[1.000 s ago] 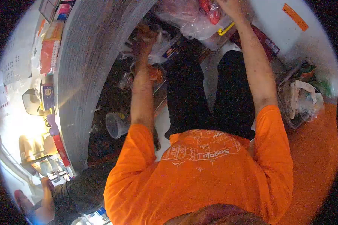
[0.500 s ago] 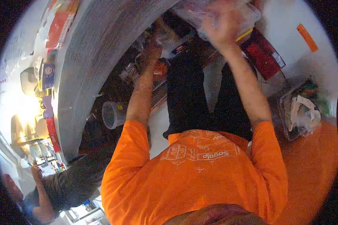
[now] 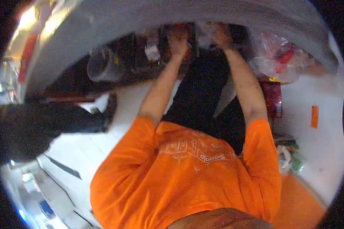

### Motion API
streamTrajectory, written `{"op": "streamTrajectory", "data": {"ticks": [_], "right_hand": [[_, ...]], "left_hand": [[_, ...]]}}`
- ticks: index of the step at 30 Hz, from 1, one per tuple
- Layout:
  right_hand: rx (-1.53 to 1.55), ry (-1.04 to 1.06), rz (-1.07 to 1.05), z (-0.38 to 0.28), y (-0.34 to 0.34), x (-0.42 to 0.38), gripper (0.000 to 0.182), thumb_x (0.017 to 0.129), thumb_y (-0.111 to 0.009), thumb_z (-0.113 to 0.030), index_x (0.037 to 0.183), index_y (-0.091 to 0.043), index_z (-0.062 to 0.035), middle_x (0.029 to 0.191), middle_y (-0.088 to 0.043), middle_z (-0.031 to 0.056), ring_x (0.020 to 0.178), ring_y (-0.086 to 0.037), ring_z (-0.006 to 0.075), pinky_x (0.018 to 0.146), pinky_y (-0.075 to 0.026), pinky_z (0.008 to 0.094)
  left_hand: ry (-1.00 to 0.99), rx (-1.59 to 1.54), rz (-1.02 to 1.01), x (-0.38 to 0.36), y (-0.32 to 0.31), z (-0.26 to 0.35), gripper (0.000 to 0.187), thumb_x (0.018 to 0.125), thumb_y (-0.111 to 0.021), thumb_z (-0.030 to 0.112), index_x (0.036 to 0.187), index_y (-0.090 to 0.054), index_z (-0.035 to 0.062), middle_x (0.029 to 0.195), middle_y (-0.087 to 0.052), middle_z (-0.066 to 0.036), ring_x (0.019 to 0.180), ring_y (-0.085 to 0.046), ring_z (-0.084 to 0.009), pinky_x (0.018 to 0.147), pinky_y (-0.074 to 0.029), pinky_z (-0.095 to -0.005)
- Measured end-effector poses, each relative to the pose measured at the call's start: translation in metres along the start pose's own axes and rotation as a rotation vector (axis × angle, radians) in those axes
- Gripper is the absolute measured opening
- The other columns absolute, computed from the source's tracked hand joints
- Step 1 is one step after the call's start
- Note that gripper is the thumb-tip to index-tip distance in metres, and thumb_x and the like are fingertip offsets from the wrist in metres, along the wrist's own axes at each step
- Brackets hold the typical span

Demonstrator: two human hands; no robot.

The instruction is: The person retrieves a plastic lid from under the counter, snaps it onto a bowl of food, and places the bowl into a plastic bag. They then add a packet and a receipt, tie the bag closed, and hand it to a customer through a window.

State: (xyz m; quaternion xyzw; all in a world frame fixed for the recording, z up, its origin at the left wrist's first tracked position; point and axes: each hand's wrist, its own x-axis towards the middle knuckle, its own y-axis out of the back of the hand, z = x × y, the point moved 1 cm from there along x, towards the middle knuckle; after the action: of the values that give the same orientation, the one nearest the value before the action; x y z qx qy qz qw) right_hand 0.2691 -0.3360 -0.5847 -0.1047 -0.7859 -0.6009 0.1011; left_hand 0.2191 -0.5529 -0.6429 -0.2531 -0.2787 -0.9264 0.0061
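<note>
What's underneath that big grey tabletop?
Under the grey tabletop: your left hand, right hand, a clear plastic tub, and a clear plastic bag with something red inside. What the hands touch is too blurred to tell; anything deeper is covered.

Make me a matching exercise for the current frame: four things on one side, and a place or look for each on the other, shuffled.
Things
1. Shirt
2. Translucent tub
3. Orange strip
4. Dark red box

Places and looks
A. On the pale panel at the picture's right
B. Just below the yellow piece in the picture
C. Bears white printing
D. In the dark space, to the left of the left hand

Right pairs: 1-C, 2-D, 3-A, 4-B
</note>
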Motion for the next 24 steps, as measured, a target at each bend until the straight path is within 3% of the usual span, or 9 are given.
{"op": "streamTrajectory", "data": {"ticks": [1,4,6,9,11,15,17,20,24], "right_hand": [[0.055,0.061,0.05,0.015,-0.016,-0.005,0.059,0.082,-0.068,-0.033,0.134,-0.053,-0.0089,0.135,-0.052,0.0175,0.128,-0.046,0.0371,0.107,-0.038,0.0435],[0.327,-0.127,0.003,0.042,-0.02,-0.04,0.052,0.09,-0.063,-0.035,0.129,-0.055,-0.0022,0.128,-0.059,0.0196,0.118,-0.055,0.0373,0.102,-0.042,0.043],[0.42,-0.134,0.18,0.03,0.006,-0.057,0.057,0.09,-0.063,-0.038,0.129,-0.054,0.0015,0.131,-0.056,0.0232,0.12,-0.054,0.038,0.102,-0.041,0.0445],[0.469,-0.351,0.18,0.062,-0.019,-0.044,0.059,0.088,-0.064,-0.037,0.128,-0.053,0.0048,0.131,-0.054,0.0273,0.121,-0.053,0.039,0.103,-0.04,0.0436],[0.627,-0.377,0.372,0.039,-0.015,-0.052,0.06,0.087,-0.065,-0.036,0.127,-0.053,0.0066,0.131,-0.054,0.0277,0.121,-0.052,0.0397,0.103,-0.04,0.0435],[0.383,-0.419,0.303,0.038,-0.01,-0.086,0.064,0.086,-0.065,-0.033,0.131,-0.049,0.0092,0.134,-0.053,0.0269,0.124,-0.05,0.0405,0.104,-0.038,0.0427],[0.733,-0.537,0.387,0.002,0.025,-0.106,0.067,0.085,-0.065,-0.032,0.134,-0.046,0.0089,0.136,-0.051,0.0259,0.126,-0.049,0.0393,0.104,-0.037,0.0422],[0.714,-0.721,0.438,0.001,0.03,-0.113,0.069,0.087,-0.065,-0.034,0.137,-0.044,0.0079,0.139,-0.049,0.0247,0.127,-0.048,0.0369,0.106,-0.036,0.0411],[0.745,-0.501,0.318,0.067,-0.007,-0.109,0.067,0.088,-0.068,-0.036,0.136,-0.044,0.0046,0.137,-0.052,0.0203,0.123,-0.051,0.0325,0.103,-0.039,0.0407]], "left_hand": [[0.03,0.041,-0.051,-0.001,0.009,0.008,0.05,0.094,-0.052,0.039,0.135,-0.052,0.0091,0.134,-0.053,-0.015,0.128,-0.043,-0.035,0.111,-0.03,-0.0435],[0.089,0.071,-0.146,0.003,0.011,0.025,0.051,0.094,-0.05,0.041,0.133,-0.053,0.009,0.132,-0.056,-0.015,0.126,-0.048,-0.0335,0.109,-0.034,-0.0426],[0.113,0.027,-0.165,0.008,-0.013,0.037,0.053,0.094,-0.051,0.042,0.135,-0.052,0.0092,0.134,-0.054,-0.015,0.127,-0.047,-0.033,0.109,-0.034,-0.0427],[0.175,-0.03,-0.254,0.009,-0.041,0.038,0.056,0.093,-0.052,0.044,0.136,-0.051,0.0094,0.137,-0.051,-0.015,0.129,-0.046,-0.0321,0.11,-0.034,-0.0429],[0.23,-0.082,-0.372,-0.005,-0.055,0.027,0.058,0.093,-0.052,0.045,0.138,-0.049,0.0096,0.139,-0.05,-0.015,0.13,-0.045,-0.0315,0.11,-0.034,-0.043],[0.371,-0.245,-0.657,-0.047,-0.071,-0.006,0.062,0.092,-0.053,0.048,0.14,-0.047,0.01,0.144,-0.047,-0.015,0.133,-0.043,-0.0304,0.111,-0.035,-0.0432],[0.33,-0.297,-0.613,-0.043,-0.051,0.001,0.06,0.091,-0.054,0.047,0.138,-0.049,0.0103,0.141,-0.048,-0.016,0.131,-0.045,-0.0311,0.11,-0.035,-0.044],[0.219,-0.326,-0.403,0.0,-0.029,0.008,0.058,0.09,-0.056,0.046,0.135,-0.051,0.0108,0.137,-0.05,-0.016,0.128,-0.047,-0.0322,0.108,-0.036,-0.0453],[0.094,-0.237,-0.167,0.082,-0.028,0.029,0.055,0.088,-0.058,0.044,0.132,-0.054,0.0115,0.132,-0.054,-0.016,0.124,-0.049,-0.0336,0.106,-0.037,-0.047]]}}
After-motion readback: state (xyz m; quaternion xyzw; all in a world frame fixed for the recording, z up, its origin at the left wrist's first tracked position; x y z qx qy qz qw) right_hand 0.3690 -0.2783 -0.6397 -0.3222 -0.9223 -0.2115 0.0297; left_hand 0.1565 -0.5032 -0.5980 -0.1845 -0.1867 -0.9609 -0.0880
